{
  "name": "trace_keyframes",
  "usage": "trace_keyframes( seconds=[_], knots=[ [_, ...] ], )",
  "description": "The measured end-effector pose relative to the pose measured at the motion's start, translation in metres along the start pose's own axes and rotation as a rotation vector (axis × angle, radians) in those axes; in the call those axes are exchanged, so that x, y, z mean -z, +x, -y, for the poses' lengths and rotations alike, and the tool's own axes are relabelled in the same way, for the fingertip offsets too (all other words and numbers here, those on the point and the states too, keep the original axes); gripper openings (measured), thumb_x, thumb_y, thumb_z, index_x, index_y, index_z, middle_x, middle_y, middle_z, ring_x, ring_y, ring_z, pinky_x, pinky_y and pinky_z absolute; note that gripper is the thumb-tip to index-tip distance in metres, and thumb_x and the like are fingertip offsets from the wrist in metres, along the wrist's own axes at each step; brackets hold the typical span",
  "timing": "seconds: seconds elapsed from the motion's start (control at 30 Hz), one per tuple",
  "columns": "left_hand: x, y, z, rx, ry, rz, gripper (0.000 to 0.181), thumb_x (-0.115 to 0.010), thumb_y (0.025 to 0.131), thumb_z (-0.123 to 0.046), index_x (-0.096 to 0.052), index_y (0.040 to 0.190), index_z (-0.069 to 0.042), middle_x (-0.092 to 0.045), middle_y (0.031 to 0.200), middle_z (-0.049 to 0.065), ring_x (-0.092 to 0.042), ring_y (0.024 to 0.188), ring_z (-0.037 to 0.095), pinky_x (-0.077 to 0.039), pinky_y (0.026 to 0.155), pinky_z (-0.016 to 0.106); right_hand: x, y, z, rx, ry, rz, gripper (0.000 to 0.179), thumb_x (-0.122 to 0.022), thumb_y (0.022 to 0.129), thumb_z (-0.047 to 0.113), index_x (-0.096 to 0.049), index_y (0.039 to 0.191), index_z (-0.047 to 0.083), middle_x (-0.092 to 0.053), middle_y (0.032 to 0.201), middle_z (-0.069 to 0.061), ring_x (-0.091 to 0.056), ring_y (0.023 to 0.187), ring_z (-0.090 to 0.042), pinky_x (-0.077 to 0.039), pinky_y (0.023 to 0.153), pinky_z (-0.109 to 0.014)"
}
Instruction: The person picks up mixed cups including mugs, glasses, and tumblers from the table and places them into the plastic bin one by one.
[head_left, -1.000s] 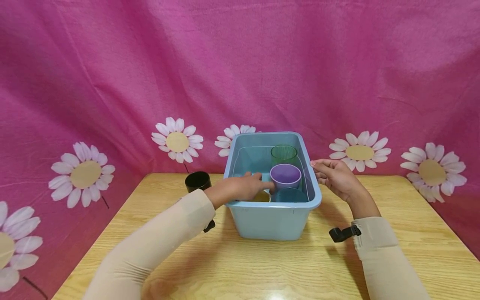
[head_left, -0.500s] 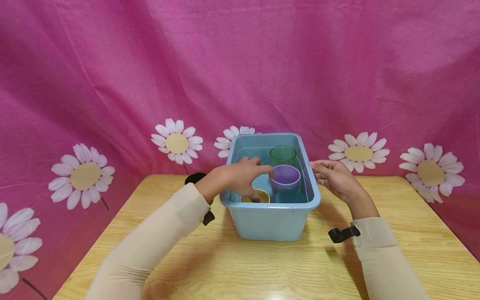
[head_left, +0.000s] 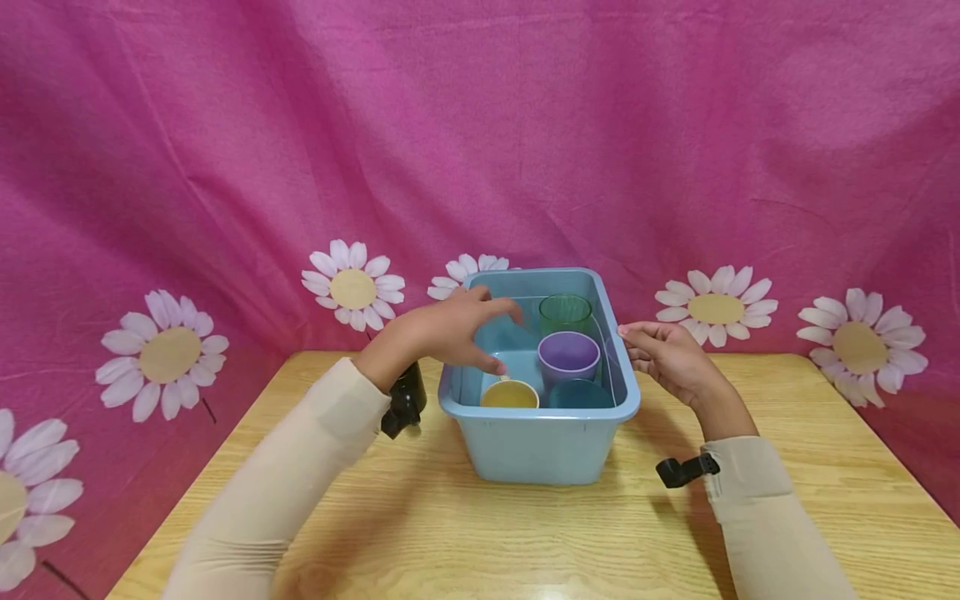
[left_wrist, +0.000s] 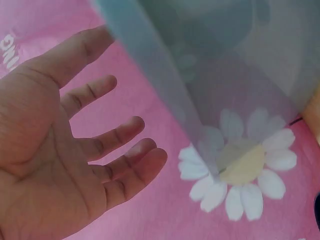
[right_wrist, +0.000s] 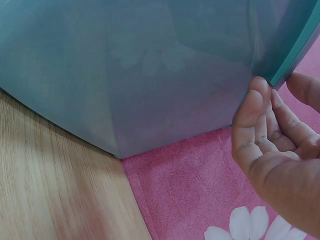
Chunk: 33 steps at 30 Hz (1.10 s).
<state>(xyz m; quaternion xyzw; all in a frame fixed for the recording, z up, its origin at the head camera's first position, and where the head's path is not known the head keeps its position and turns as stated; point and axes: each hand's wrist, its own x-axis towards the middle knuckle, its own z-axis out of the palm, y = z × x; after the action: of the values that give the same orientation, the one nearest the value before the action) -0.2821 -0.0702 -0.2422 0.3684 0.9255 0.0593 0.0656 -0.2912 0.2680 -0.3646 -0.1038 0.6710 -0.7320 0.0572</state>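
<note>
A pale blue plastic tub [head_left: 536, 450] stands on the table, its long side running away from me. Inside, a yellow cup [head_left: 510, 394] with a small handle sits at the near left, a dark teal cup [head_left: 581, 394] to its right. Behind them are a purple cup [head_left: 568, 357] and a clear green cup [head_left: 566, 312]. My left hand [head_left: 459, 327] hovers over the tub's left side with fingers spread, holding nothing; its palm [left_wrist: 50, 145] shows in the left wrist view. My right hand [head_left: 675, 362] pinches the tub's right rim [right_wrist: 297, 42] between thumb and fingers.
A black cup [head_left: 411, 387] stands on the table left of the tub, mostly hidden by my left wrist. The wooden table [head_left: 480, 542] ends at a pink curtain [head_left: 480, 125] with printed daisies, close behind the tub.
My left hand has let go of the yellow cup and risen up and to the left, uncovering it inside the tub. The right hand keeps its hold on the rim.
</note>
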Motion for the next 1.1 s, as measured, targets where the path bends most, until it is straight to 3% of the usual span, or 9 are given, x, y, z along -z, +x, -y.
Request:
trace_keyframes(
  seconds=[0.33,0.57,0.8,1.1],
  knots=[
    [0.008,-0.022,0.034,0.089,-0.072,-0.097,0.064,-0.076,0.09,-0.039,-0.05,0.148,-0.031,-0.046,0.144,0.012,-0.042,0.13,0.032,-0.05,0.099,0.054,0.0,0.0,0.0,-0.005,-0.009,0.002,0.014,-0.066,0.101,0.022,-0.075,0.101,0.012,-0.074,0.092,-0.001,-0.071,0.082,-0.015,-0.06,0.079,-0.027],
    [0.006,-0.039,0.062,0.09,-0.078,-0.13,0.065,-0.074,0.092,-0.035,-0.05,0.15,-0.021,-0.048,0.141,0.015,-0.046,0.129,0.034,-0.044,0.105,0.057,0.0,-0.001,0.002,-0.01,-0.032,-0.009,0.015,-0.066,0.101,0.024,-0.075,0.103,0.012,-0.074,0.092,0.0,-0.07,0.083,-0.015,-0.059,0.079,-0.026],
    [-0.001,-0.052,0.088,0.139,-0.073,-0.132,0.062,-0.073,0.094,-0.032,-0.051,0.149,-0.015,-0.049,0.142,0.019,-0.048,0.131,0.037,-0.041,0.108,0.057,0.0,-0.001,0.002,-0.007,-0.029,-0.006,0.014,-0.066,0.101,0.023,-0.076,0.103,0.013,-0.074,0.093,0.0,-0.071,0.083,-0.014,-0.059,0.079,-0.026],
    [-0.017,-0.057,0.119,0.225,-0.049,-0.09,0.063,-0.07,0.095,-0.031,-0.05,0.15,-0.008,-0.046,0.146,0.025,-0.046,0.129,0.044,-0.042,0.105,0.06,0.0,-0.001,0.002,-0.002,-0.014,0.001,0.014,-0.065,0.101,0.022,-0.076,0.103,0.013,-0.075,0.092,-0.001,-0.071,0.082,-0.014,-0.059,0.079,-0.026]
  ],
)
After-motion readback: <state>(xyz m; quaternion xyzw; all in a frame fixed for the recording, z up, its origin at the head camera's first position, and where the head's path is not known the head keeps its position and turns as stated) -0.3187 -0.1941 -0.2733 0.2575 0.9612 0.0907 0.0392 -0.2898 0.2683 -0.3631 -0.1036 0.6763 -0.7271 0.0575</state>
